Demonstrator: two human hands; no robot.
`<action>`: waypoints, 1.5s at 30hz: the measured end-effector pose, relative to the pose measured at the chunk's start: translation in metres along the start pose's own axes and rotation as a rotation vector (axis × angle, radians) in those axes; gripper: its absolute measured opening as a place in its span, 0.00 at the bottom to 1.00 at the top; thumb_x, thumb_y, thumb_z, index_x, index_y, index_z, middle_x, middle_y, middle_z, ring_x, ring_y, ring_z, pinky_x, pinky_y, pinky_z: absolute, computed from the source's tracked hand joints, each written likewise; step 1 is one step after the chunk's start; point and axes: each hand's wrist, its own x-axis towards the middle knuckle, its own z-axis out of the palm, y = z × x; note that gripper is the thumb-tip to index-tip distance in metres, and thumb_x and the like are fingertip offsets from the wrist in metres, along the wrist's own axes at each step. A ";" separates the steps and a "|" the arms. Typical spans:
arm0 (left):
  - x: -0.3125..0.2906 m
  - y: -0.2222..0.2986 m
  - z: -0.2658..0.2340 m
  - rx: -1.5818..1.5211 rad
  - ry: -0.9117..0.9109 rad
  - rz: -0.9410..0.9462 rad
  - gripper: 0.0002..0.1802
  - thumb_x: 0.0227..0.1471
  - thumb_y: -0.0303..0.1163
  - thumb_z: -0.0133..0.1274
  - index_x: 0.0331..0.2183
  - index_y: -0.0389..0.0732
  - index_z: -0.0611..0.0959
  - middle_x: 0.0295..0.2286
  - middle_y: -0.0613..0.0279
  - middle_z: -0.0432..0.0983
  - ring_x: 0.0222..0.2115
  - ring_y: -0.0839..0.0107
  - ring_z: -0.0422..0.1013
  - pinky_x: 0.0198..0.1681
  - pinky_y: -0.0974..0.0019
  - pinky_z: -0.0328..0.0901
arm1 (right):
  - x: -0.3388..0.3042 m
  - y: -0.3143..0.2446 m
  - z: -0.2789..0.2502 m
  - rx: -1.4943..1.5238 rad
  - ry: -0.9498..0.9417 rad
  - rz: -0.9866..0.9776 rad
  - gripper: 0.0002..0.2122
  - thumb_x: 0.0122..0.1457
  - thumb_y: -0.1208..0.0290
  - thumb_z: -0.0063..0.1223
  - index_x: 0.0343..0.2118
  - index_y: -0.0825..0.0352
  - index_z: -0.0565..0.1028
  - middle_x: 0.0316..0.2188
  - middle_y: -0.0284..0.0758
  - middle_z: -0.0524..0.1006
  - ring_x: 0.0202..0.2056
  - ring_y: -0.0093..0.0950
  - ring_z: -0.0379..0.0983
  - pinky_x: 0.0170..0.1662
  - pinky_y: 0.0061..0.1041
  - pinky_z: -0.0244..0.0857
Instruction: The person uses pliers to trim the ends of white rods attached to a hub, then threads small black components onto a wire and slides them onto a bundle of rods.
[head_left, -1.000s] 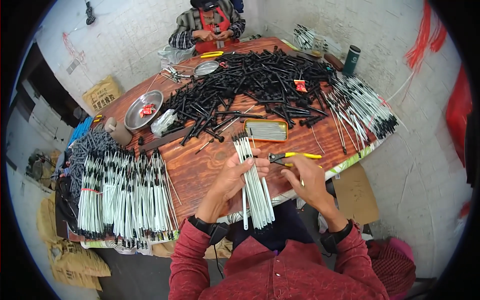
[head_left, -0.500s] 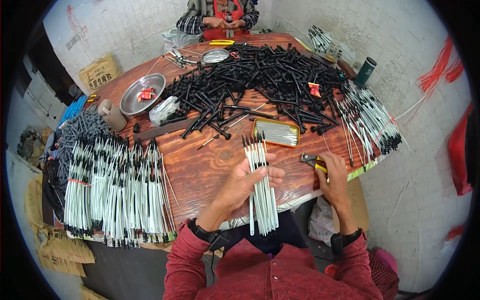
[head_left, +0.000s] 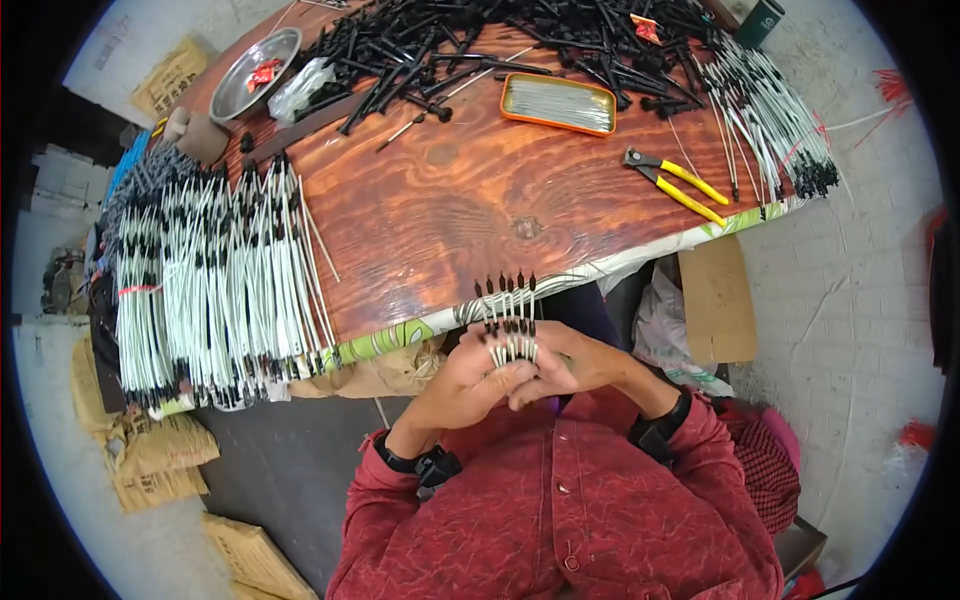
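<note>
In front of my chest, just off the table's near edge, both my hands hold a small bundle of thin white rods with black tips (head_left: pixel 519 300). My left hand (head_left: pixel 472 372) is closed round the bundle from the left, its thumb across the rods. From the right, my right hand (head_left: pixel 578 358) closes against the same rods. The tips point away from me; the rods' lower ends are hidden by my hands. Cutting pliers with yellow handles (head_left: pixel 695 182) lie on the table to the right, apart from both hands.
Many similar white rods (head_left: pixel 240 280) are stacked at the left, more (head_left: pixel 765 120) at the right. Black parts (head_left: pixel 430 40) cover the far side. An orange-rimmed tin (head_left: pixel 556 125) holds thin silver pieces. A metal bowl (head_left: pixel 240 100) and plastic bag (head_left: pixel 303 90) sit far left.
My right hand has let go of the pliers and moved left onto the rods. The bundle has come nearer my chest. My view has tilted down, and the person opposite is out of it.
</note>
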 end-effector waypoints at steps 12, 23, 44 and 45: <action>-0.010 -0.059 0.006 -0.300 0.228 -0.145 0.14 0.64 0.30 0.45 0.48 0.34 0.75 0.40 0.53 0.79 0.43 0.67 0.75 0.50 0.64 0.69 | 0.006 0.086 0.038 0.479 0.133 0.195 0.26 0.59 0.71 0.61 0.59 0.64 0.63 0.49 0.34 0.72 0.51 0.25 0.69 0.56 0.28 0.65; -0.007 -0.062 0.003 -0.326 0.271 -0.133 0.14 0.64 0.31 0.47 0.48 0.33 0.74 0.41 0.48 0.79 0.43 0.65 0.76 0.48 0.62 0.70 | -0.025 0.036 0.005 -0.231 0.314 0.045 0.26 0.52 0.67 0.67 0.53 0.66 0.70 0.45 0.37 0.75 0.47 0.32 0.74 0.49 0.30 0.68; -0.008 -0.058 0.000 -0.228 0.230 -0.196 0.17 0.63 0.35 0.49 0.49 0.35 0.75 0.39 0.59 0.78 0.43 0.69 0.74 0.50 0.64 0.68 | 0.031 -0.029 -0.016 -0.119 0.406 -0.092 0.15 0.55 0.72 0.59 0.46 0.68 0.77 0.28 0.35 0.80 0.22 0.17 0.72 0.26 0.21 0.66; -0.007 -0.058 -0.002 -0.230 0.232 -0.196 0.17 0.63 0.35 0.49 0.49 0.35 0.75 0.39 0.59 0.78 0.43 0.69 0.74 0.50 0.64 0.68 | 0.032 -0.026 -0.016 -0.119 0.404 -0.091 0.15 0.55 0.72 0.59 0.46 0.68 0.77 0.28 0.35 0.80 0.22 0.17 0.72 0.26 0.21 0.66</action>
